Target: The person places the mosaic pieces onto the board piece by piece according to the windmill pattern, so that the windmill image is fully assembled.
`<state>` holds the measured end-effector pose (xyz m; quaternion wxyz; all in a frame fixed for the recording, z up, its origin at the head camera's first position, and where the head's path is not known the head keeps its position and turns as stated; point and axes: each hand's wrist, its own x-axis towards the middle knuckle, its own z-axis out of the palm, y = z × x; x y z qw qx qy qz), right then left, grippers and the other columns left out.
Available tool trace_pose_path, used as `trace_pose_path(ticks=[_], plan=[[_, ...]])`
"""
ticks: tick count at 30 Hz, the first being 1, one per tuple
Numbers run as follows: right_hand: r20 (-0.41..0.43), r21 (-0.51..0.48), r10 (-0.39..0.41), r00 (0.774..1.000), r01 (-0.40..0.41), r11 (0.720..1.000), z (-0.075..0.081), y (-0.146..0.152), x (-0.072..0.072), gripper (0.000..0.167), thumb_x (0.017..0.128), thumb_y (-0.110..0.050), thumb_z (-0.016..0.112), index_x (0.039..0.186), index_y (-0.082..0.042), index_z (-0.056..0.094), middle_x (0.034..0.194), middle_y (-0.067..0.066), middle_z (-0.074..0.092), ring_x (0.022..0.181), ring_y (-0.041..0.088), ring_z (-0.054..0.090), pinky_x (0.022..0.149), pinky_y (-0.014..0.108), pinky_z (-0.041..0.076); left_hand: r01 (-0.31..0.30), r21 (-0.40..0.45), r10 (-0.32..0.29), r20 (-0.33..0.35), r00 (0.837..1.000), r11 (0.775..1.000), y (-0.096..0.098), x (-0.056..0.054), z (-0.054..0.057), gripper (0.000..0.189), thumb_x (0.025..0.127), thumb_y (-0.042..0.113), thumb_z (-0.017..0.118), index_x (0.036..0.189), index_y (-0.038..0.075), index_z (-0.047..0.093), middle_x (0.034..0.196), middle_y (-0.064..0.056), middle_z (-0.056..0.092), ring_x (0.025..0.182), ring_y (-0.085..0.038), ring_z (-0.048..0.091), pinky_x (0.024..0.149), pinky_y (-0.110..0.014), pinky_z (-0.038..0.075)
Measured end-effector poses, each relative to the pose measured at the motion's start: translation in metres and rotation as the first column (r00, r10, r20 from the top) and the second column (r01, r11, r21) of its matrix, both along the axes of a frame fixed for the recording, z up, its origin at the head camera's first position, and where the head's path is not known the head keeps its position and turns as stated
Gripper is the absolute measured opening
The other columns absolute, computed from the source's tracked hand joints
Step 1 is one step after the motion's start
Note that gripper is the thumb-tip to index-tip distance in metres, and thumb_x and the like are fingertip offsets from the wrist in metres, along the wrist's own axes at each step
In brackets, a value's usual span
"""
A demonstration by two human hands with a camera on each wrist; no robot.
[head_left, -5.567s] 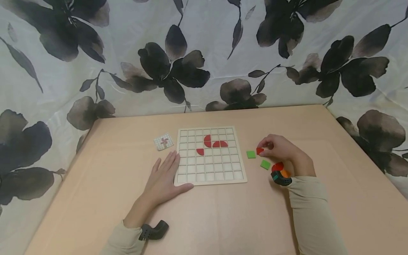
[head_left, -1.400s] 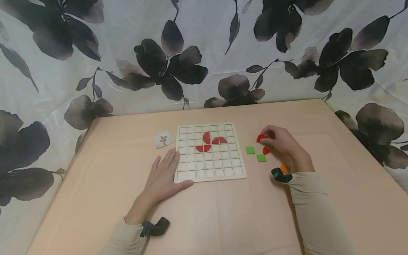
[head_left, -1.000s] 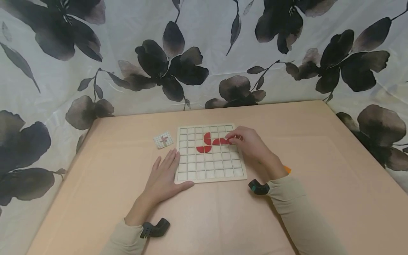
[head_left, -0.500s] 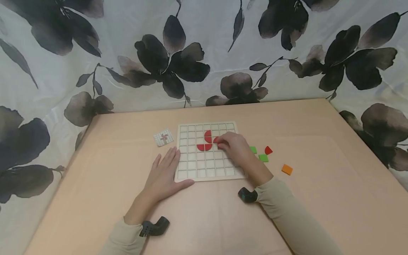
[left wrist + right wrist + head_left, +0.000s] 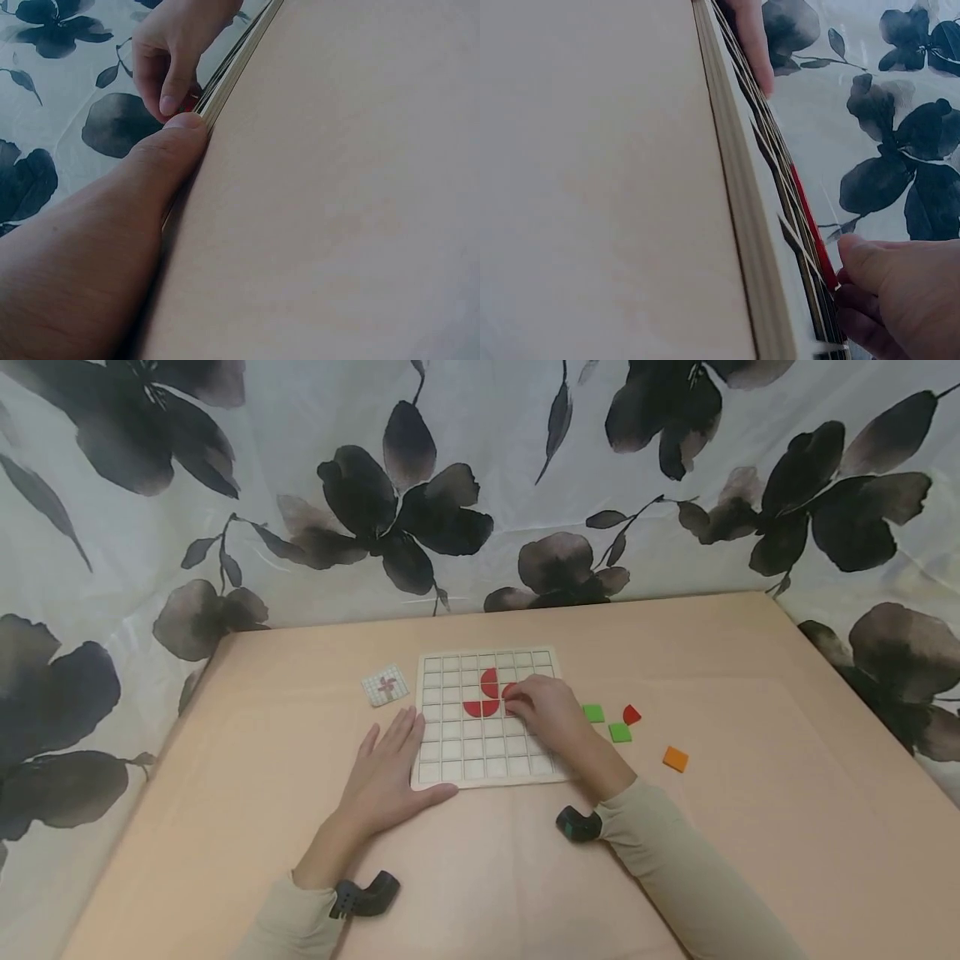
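Note:
A white board (image 5: 472, 768) with a square grid lies on the table. Red quarter-circle tiles (image 5: 489, 682) sit in several of its cells. My left hand (image 5: 386, 768) rests with straight, spread fingers along the board's left edge, its thumb at the near edge. Over the right half of the board, my right hand (image 5: 551, 714) pinches a red quarter-circle tile between thumb and fingers, low at the grid. Red shows at those fingertips in the left wrist view too. The hand covers part of the grid and most of that tile. In the right wrist view a red tile's edge (image 5: 814, 225) rises above the grid.
Right of the board lie two green square tiles (image 5: 620, 732), a loose red tile (image 5: 632, 715) and an orange tile (image 5: 676, 758). A small pattern card (image 5: 385, 686) lies by the board's upper left. A floral cloth (image 5: 525, 468) hangs behind the table.
My right hand has carried a red tile from the right of the board onto the grid, near the middle. One more red tile now sits at the lower left group. My left hand has stayed put.

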<state>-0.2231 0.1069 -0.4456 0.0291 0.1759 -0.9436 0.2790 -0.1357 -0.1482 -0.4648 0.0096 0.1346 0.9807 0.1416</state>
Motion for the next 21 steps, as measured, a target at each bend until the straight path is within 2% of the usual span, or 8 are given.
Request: trace_pose_path(ticks=[3, 6, 12, 21], plan=[[0.043, 0.036, -0.011, 0.999, 0.009, 0.999, 0.002, 0.004, 0.0, 0.021, 0.086, -0.024, 0.071, 0.104, -0.015, 0.073, 0.1, 0.0, 0.07, 0.097, 0.018, 0.062, 0.09, 0.035, 0.053, 0.005, -0.012, -0.005, 0.012, 1.0, 1.0, 0.0, 0.0, -0.002, 0.114, 0.073, 0.087, 0.04, 0.153, 0.009, 0.017, 0.161, -0.005, 0.01, 0.149, -0.02, 0.007, 0.119, -0.05, 0.005], [0.055, 0.077, -0.009, 0.998, 0.005, 0.997, 0.006, 0.009, -0.001, 0.022, 0.085, -0.024, 0.072, 0.105, -0.015, 0.073, 0.1, 0.001, 0.07, 0.097, 0.019, 0.062, 0.091, 0.036, 0.053, 0.01, -0.01, -0.01, -0.004, 1.0, 1.0, 0.0, -0.001, -0.003, 0.114, 0.073, 0.086, 0.04, 0.153, 0.009, 0.017, 0.161, -0.005, 0.011, 0.149, -0.02, 0.007, 0.119, -0.05, 0.005], [0.076, 0.084, 0.04, 0.996, -0.046, 0.995, 0.011, 0.009, -0.001, 0.021, 0.085, -0.02, 0.072, 0.104, -0.013, 0.074, 0.101, 0.003, 0.071, 0.098, 0.02, 0.063, 0.091, 0.036, 0.053, 0.005, -0.007, -0.005, -0.01, 1.0, 1.0, 0.0, -0.002, -0.002, 0.113, 0.073, 0.086, 0.04, 0.153, 0.009, 0.018, 0.161, -0.005, 0.011, 0.149, -0.02, 0.008, 0.119, -0.05, 0.005], [0.052, 0.112, 0.051, 0.997, -0.057, 0.992, 0.007, 0.004, 0.0, 0.021, 0.085, -0.02, 0.072, 0.105, -0.014, 0.074, 0.101, 0.002, 0.071, 0.098, 0.019, 0.063, 0.091, 0.035, 0.053, 0.005, -0.001, -0.005, -0.011, 1.0, 1.0, 0.0, 0.0, -0.003, 0.113, 0.074, 0.085, 0.041, 0.152, 0.008, 0.018, 0.161, -0.006, 0.012, 0.149, -0.02, 0.008, 0.119, -0.05, 0.005]])
